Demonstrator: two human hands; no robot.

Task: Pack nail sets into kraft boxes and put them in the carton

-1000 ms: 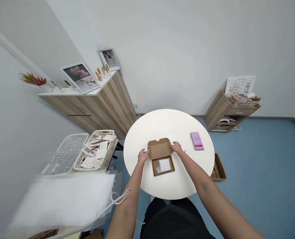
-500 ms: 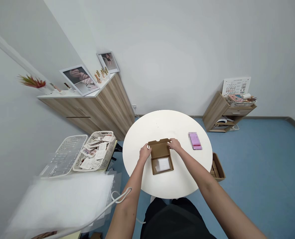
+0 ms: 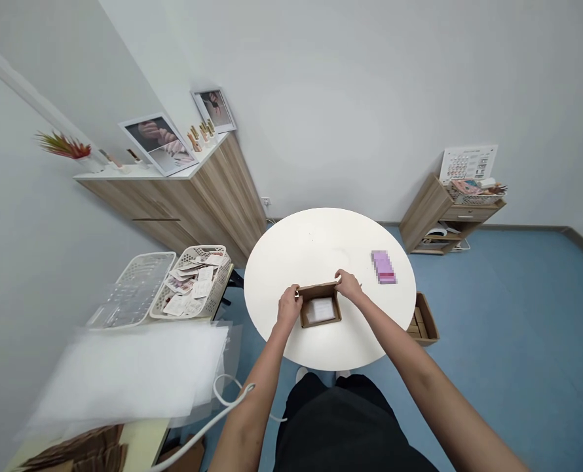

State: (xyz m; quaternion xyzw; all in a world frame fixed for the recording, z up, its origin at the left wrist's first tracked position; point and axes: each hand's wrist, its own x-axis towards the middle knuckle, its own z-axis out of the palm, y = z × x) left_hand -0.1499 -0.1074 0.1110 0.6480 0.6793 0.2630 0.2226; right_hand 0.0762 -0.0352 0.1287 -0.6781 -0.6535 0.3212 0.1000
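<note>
A small brown cardboard box [image 3: 302,322] stands on the round white table [image 3: 291,249], its lid raised at the far side and tilted toward me. Inside it lies a white, partly see-through packet [image 3: 321,309]. My left hand [image 3: 289,305] grips the lid's left corner, fingers closed round its edge. On the opposite corner, my right hand [image 3: 348,286] pinches the lid's edge. To the right on the table lies a purple item [image 3: 384,267], blurred by pixelation.
White baskets, one with paper slips [image 3: 193,288], sit at left beside stacked white sheets [image 3: 134,370] and a white cable [image 3: 203,429]. An open carton [image 3: 432,321] stands on the floor right of the table. A wooden cabinet [image 3: 227,190] and a small shelf unit [image 3: 424,210] line the wall.
The lid has swung from standing open to tilting over the box, carried by both hands. The view has tipped down slightly, so folded cardboard at lower left shows more.
</note>
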